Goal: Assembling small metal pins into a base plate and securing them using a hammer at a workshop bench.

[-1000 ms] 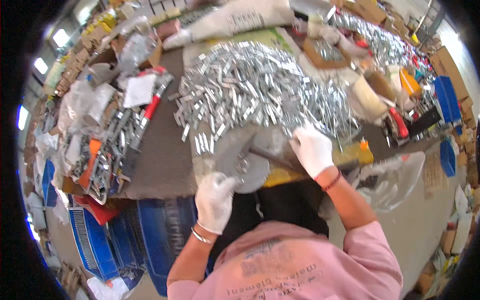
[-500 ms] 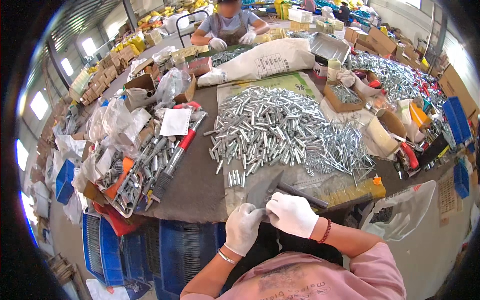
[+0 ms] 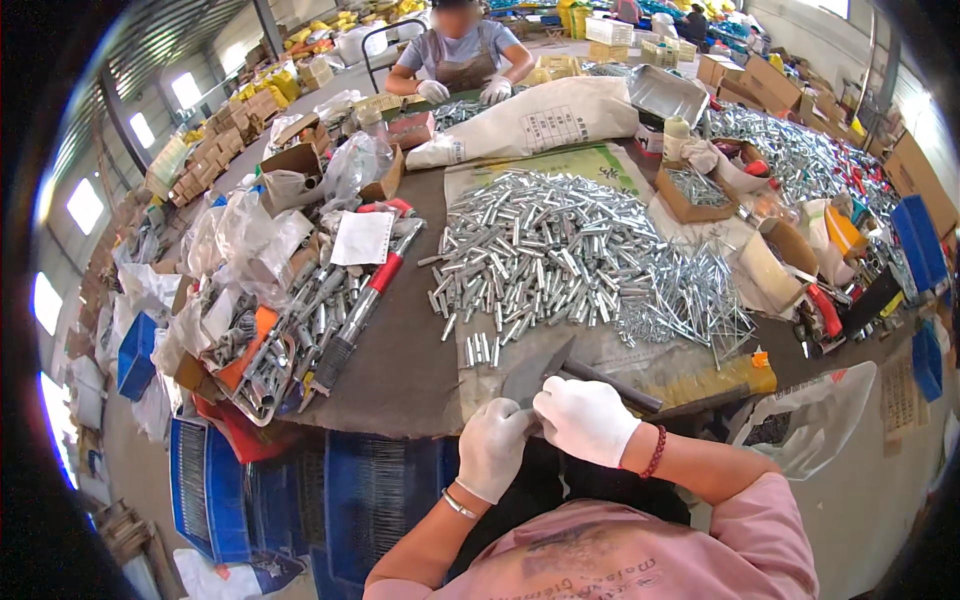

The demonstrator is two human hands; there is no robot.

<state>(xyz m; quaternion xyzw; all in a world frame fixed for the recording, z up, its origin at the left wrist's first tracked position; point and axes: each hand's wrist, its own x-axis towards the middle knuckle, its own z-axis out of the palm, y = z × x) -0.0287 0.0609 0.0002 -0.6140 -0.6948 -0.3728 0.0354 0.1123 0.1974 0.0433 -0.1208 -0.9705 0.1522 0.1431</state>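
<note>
The person wore white gloves on the left hand [image 3: 492,447] and right hand [image 3: 585,419], a pink printed shirt, a red bead bracelet [image 3: 655,452] and a thin metal bangle [image 3: 459,505].

Both hands [image 3: 545,435] have drawn together at table edge.

Grey metal trowel-like blade [image 3: 535,372] w/ dark handle [image 3: 612,385], tilted at near worktop edge, gripped by both gloved hands, just below loose silver tubes.

white gloves [image 3: 585,420], silver metal tubes [image 3: 545,255], red-handled tool [image 3: 365,300], blue crates [image 3: 300,495]
</note>
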